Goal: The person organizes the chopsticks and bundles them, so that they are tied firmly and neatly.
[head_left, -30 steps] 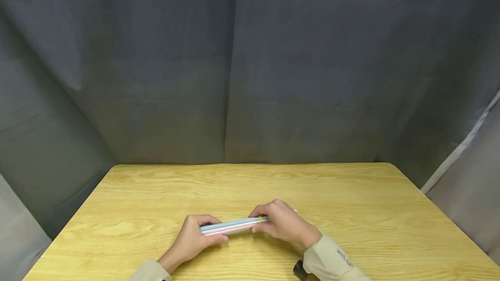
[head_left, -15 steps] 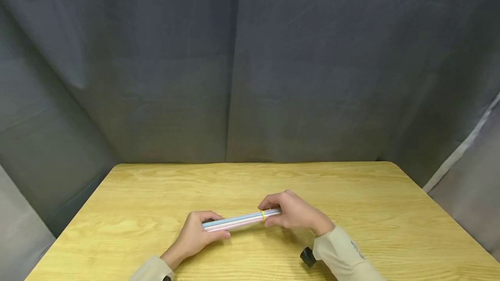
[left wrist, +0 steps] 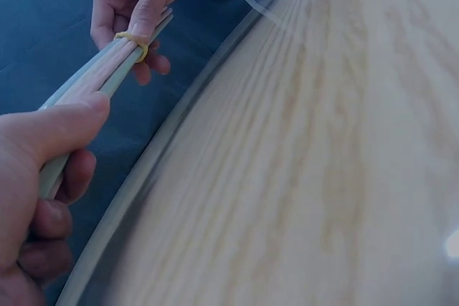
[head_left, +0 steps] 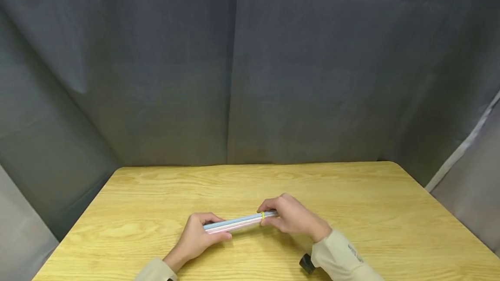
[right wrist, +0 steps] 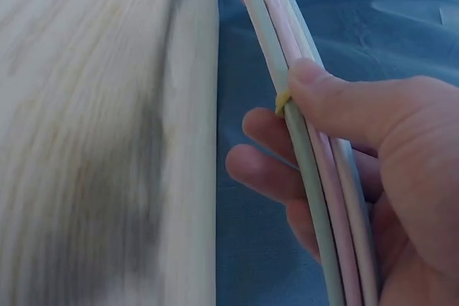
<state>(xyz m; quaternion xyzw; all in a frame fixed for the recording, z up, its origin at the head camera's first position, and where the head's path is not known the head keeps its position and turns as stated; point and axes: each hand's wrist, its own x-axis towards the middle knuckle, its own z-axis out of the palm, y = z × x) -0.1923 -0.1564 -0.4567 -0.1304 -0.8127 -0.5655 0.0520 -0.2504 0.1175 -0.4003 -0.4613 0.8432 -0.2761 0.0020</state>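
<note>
A bundle of slim pastel sticks that look like chopsticks [head_left: 234,223], in blue, white, pink and pale green, spans the space between my hands above the table's near part. My left hand [head_left: 195,235] grips its left end, thumb on the near side. A yellow rubber band [head_left: 262,215] circles the bundle towards the right end. Just at the band my right hand [head_left: 294,218] holds the sticks. In the right wrist view, the thumb [right wrist: 337,102] lies over the sticks with its tip by the band [right wrist: 282,102], and the other fingers curl beneath. The left-hand ends are hidden in my left palm.
A light wood-grain table [head_left: 175,190] lies under both hands. Dark grey cloth [head_left: 168,77] hangs behind it and at the sides. A black device [head_left: 307,263] sits at the right wrist beside the beige sleeve [head_left: 343,255].
My right hand slid rightwards along the bundle, uncovering the band, then came slightly back towards it. The left hand keeps its grip and has shifted only a little to the right.
</note>
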